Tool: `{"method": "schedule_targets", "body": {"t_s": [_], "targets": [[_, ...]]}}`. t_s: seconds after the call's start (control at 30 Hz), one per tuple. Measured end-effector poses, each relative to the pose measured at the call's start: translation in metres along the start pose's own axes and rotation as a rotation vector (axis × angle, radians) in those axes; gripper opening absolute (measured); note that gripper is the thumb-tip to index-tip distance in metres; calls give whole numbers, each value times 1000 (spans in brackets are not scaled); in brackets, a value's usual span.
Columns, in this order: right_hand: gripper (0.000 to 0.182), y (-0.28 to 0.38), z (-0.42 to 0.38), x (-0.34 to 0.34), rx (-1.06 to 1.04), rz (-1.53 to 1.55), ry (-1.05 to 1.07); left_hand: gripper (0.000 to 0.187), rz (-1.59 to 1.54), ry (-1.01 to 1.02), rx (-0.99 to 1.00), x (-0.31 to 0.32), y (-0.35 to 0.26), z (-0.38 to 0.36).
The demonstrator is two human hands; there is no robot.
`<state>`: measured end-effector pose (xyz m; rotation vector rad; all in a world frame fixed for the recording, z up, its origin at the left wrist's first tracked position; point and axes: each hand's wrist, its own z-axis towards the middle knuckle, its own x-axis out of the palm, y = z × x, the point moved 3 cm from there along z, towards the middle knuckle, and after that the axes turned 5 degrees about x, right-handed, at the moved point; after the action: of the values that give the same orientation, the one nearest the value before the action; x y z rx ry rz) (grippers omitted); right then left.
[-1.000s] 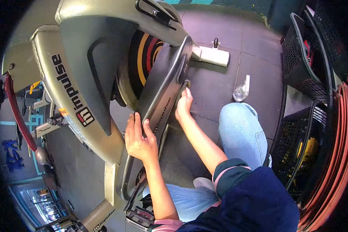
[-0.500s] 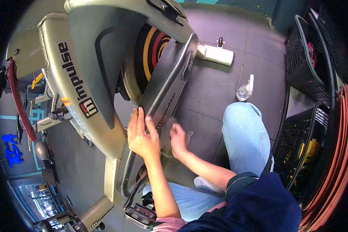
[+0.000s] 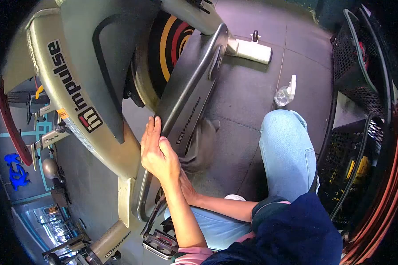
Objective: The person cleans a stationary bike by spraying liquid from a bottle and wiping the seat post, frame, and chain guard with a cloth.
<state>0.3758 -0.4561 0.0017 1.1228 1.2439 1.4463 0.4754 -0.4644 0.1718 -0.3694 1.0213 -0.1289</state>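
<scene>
My left hand [image 3: 158,152] lies on the upper edge of the dark chain cover [image 3: 188,97] of an exercise bike, its fingers stretched out against the cover. Behind my left wrist, low beside the cover, is my right hand [image 3: 186,187], with its fingers hidden. A grey cloth [image 3: 201,145] hangs against the cover's lower side, just above my right hand; whether the hand grips it cannot be made out. The bike's gold frame [image 3: 70,88] rises on the left, and a striped flywheel [image 3: 163,53] shows behind the cover.
A clear spray bottle [image 3: 285,92] stands on the floor beyond my bent knee [image 3: 287,141]. Black mesh baskets [image 3: 356,66] line the right side. The bike's white foot bar [image 3: 252,51] is ahead, and a pedal [image 3: 161,243] sits near my left forearm. Other bikes stand at the left.
My right hand has moved down and left, behind my left wrist. The cloth beside the cover shows more fully. The view has shifted slightly, and my left hand remains on the cover's edge.
</scene>
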Motion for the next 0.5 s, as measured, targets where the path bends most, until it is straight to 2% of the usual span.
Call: {"method": "schedule_targets", "body": {"t_s": [0.07,0.1,0.17,0.27,0.4,0.43,0.47,0.5], "targets": [[45,11,-6,0,-159,-47,-85,45,-31,28,-9,-2,-1,-1],[45,6,4,-2,-158,-48,-87,45,-32,30,-7,-3,0,-2],[48,-19,56,-13,-3,-95,-100,45,-38,49,3,-2,2,-1],[53,6,132,-71,13,41,-359,44,-55,49,14,-2,2,0],[54,22,145,-72,36,5,-539,44,-91,63,-33,-7,1,3],[52,27,131,-64,55,30,-486,45,-109,91,-53,-8,1,5],[50,31,111,-56,137,178,-320,46,-127,121,-74,-8,2,5],[49,35,90,-48,10,83,-236,46,-124,123,-75,-10,3,6]]}}
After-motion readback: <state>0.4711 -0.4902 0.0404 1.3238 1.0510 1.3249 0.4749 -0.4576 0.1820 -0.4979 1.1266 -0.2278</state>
